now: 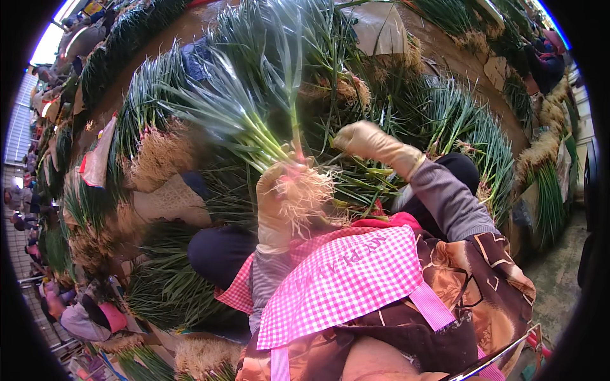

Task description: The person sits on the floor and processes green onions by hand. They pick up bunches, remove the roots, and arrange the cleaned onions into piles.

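My left hand (274,202), in a pale rubber glove, is closed around a bunch of spring onions (259,135). Their reddish bulbs and stringy roots (307,190) face my body, and the green leaves fan out away from me. One stalk stands a little apart from the others, upright in the picture. To the right, my right hand (360,140), gloved alike, has its fingers curled in above loose leaves; whether it pinches a leaf cannot be told. Loose stalks and cut-off leaves (362,181) lie between my knees, under both hands.
Rooted bundles of spring onions (157,152) lie at my left, with more bundles (457,124) at my right. A pale sack (381,28) lies beyond the pile. A heap of leaves (181,281) is beside my left knee. Other people sit at the far left and upper right.
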Demonstrator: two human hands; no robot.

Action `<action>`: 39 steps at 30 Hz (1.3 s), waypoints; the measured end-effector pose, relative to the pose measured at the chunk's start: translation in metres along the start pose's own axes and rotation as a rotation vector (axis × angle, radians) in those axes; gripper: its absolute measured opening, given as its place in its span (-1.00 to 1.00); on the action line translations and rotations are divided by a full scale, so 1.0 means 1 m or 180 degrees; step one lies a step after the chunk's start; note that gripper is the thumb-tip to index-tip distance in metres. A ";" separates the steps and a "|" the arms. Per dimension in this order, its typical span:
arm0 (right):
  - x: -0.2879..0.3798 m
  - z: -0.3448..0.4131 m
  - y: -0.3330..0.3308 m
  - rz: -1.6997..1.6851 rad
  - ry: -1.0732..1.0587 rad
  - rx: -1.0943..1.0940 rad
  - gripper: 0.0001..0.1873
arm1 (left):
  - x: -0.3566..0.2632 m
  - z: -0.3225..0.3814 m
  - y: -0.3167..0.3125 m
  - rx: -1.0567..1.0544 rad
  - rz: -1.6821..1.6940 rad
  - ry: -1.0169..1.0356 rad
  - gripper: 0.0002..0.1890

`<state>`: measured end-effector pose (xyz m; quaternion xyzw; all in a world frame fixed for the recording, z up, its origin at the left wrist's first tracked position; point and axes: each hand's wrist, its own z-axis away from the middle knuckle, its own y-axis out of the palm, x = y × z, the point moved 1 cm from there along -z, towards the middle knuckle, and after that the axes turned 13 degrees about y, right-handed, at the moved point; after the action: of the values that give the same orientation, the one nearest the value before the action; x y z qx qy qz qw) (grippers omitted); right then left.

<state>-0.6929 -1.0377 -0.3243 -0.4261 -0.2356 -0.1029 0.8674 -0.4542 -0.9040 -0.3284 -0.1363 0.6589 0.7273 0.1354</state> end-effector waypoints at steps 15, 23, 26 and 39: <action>0.105 -0.076 0.055 -0.4753 -0.0040 0.1812 -0.68 | -0.001 0.013 0.015 -0.0385 0.0275 0.0078 -0.63; 0.110 -0.061 0.050 -0.5053 0.0249 0.1313 -0.66 | 0.009 0.018 0.024 -0.1335 -0.0642 0.0163 -0.82; 0.112 -0.074 0.053 -0.4464 0.0552 0.1281 -0.68 | 0.011 0.021 0.007 -0.1198 -0.0567 0.0066 -0.79; 0.052 -0.071 -0.004 0.0398 -0.1456 0.0222 -0.69 | -0.008 0.040 0.048 -0.0668 0.0152 0.0551 -0.55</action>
<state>-0.6268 -1.0948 -0.3327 -0.4219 -0.4026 0.0583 0.8103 -0.4656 -0.8692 -0.2770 -0.1962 0.5914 0.7808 0.0457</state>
